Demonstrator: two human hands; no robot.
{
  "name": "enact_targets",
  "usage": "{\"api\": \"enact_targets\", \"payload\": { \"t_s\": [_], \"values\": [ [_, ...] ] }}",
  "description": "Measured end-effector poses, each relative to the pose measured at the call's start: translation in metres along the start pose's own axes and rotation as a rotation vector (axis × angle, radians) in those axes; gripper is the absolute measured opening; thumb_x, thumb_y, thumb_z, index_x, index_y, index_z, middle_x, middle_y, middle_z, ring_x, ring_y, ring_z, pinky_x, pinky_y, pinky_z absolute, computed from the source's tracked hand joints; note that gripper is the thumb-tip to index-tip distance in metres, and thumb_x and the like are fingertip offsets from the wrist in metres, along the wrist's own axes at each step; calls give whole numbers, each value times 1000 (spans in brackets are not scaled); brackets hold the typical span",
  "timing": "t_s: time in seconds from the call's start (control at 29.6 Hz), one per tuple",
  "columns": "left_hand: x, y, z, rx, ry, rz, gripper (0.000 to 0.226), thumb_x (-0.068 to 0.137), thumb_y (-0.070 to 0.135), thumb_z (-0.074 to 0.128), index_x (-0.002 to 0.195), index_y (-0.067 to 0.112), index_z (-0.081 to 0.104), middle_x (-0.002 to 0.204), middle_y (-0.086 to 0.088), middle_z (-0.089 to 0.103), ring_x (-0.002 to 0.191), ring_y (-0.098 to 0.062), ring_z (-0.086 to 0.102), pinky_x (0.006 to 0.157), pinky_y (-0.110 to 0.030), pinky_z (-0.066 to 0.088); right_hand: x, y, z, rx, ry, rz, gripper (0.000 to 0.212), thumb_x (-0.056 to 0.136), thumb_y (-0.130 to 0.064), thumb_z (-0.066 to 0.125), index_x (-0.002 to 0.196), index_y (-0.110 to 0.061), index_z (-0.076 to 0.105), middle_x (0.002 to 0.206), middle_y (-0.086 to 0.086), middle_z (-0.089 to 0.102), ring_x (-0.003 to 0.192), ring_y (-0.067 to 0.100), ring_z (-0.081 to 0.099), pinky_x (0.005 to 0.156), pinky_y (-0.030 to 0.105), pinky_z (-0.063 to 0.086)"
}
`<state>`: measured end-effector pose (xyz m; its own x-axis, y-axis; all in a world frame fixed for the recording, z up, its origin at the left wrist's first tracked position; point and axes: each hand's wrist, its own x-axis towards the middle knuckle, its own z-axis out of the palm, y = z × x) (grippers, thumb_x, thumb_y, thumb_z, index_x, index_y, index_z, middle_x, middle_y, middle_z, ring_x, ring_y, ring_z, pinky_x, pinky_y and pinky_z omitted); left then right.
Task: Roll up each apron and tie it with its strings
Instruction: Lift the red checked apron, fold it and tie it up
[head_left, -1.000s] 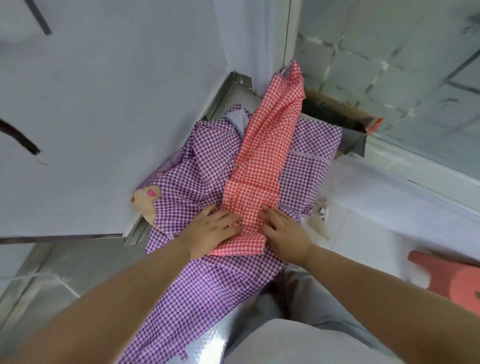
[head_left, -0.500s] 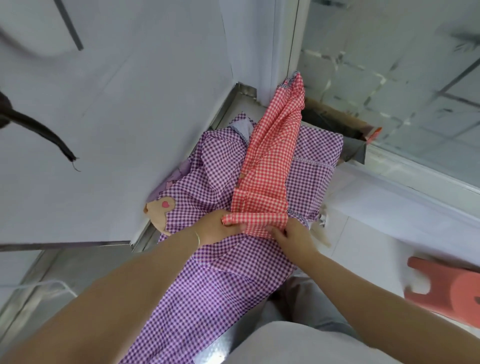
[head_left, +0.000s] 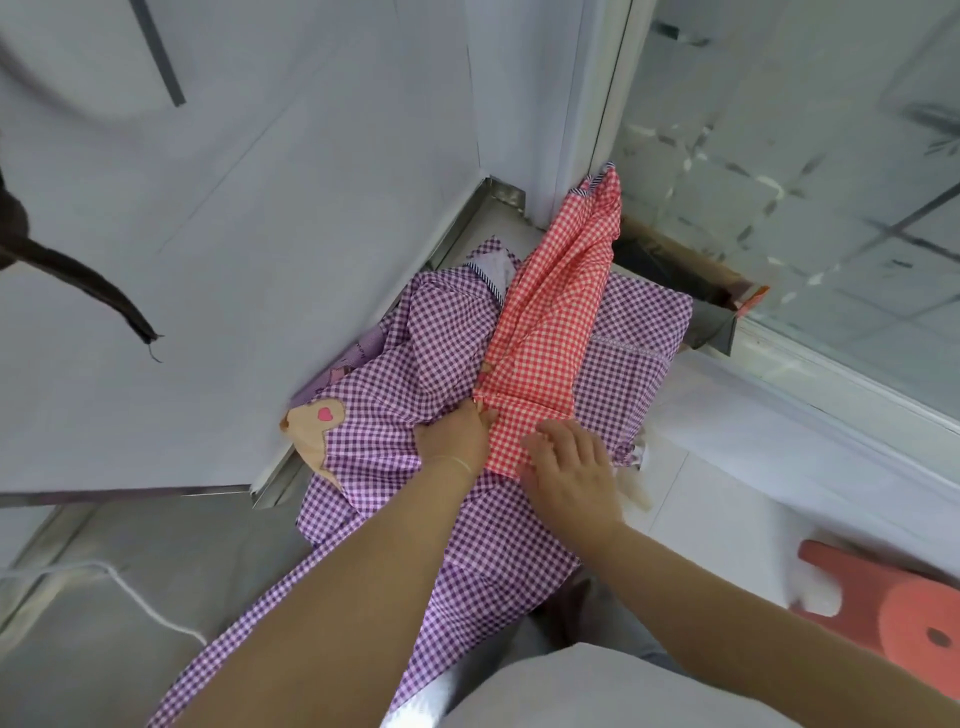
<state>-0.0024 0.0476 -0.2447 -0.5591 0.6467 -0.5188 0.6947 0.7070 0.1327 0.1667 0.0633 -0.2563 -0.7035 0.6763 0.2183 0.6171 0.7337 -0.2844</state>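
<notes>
Red gingham apron (head_left: 545, 332), folded into a long strip, lies atop a purple gingham apron (head_left: 415, 364) spread over the steel bench (head_left: 156, 561), its far end propped in the corner. Left hand (head_left: 453, 434) grips the rolled near end, fingers curled into the fabric. Right hand (head_left: 569, 467) presses flat on the roll, fingers spread. Pink stool (head_left: 893, 613) stands at right on the floor.

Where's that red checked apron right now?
Centre of the head view: the red checked cloth apron lies lengthwise on the purple checked apron, its near end under both hands.
</notes>
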Motion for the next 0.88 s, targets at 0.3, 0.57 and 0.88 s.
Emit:
{"api": "enact_targets", "payload": {
  "t_s": [0.3,0.57,0.88],
  "values": [
    [-11,-10,-6,155,405,543,32,91,44,54,107,17,54,107,-1,58,97,-24,59,85,-39,45,3,11,11,64,-167,-35,27,75,-23,70,100,-13,69,100,3,63,94,23,56,86,38,51],
    [6,-44,3,-103,167,789,23,88,23,65,107,12,69,100,-3,69,90,-23,64,77,-37,54,26,23,-9,218,-309,108,22,93,-24,57,109,-11,67,104,3,69,97,23,63,86,34,49],
    [33,1,-27,-336,-187,116,30,96,33,54,115,11,52,112,-5,62,103,-26,58,85,-35,46,75,41,-15,391,-612,454,23,101,-35,41,114,-17,46,109,3,58,88,21,60,80,42,54]
  ]
}}
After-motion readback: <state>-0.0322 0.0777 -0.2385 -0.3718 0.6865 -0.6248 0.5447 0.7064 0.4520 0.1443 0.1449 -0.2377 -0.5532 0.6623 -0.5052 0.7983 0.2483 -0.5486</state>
